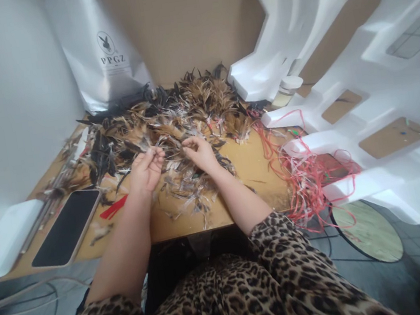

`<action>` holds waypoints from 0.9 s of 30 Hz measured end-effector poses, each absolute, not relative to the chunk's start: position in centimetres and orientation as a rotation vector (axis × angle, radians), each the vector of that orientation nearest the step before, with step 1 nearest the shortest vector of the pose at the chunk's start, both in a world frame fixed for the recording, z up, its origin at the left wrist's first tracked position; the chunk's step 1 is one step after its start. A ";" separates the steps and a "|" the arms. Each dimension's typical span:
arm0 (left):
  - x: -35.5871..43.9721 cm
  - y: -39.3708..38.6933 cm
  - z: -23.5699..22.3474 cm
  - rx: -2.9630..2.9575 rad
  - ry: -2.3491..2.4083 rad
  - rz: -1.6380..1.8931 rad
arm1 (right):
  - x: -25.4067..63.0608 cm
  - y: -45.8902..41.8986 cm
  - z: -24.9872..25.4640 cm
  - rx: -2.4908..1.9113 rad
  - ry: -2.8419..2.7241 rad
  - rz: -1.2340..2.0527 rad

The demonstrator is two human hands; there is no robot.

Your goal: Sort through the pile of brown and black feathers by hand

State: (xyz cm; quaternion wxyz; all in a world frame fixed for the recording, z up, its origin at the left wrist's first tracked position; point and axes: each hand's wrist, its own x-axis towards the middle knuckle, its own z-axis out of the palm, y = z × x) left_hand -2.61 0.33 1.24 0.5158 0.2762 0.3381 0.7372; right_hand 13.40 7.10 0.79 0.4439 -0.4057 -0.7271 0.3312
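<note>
My left hand (147,171) is over the front of a feather pile, its thumb and fingertips pinched together. To its right, my right hand (200,153) also has thumb and index finger closed in a pinch, a short gap from the left. What either pinch holds is too small and blurred to make out. Around and behind both hands lie brown and black feathers (129,122). Loose, pale, fluffy feathers (189,192) are scattered below them. At the back, a thick bunch of golden-brown feathers (203,95) stands up.
A phone (66,229) and a white power bank (7,240) lie at left, near a red strip (114,207). Tangled pink string (311,179) hangs over the right edge beside white foam packaging (375,101). A small jar (287,90) and silver bag (99,47) stand behind.
</note>
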 end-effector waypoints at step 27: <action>-2.2 0.7 -0.1 0.703 1.042 1.507 | 12.1 6.4 0.3 -0.814 -1.421 1.468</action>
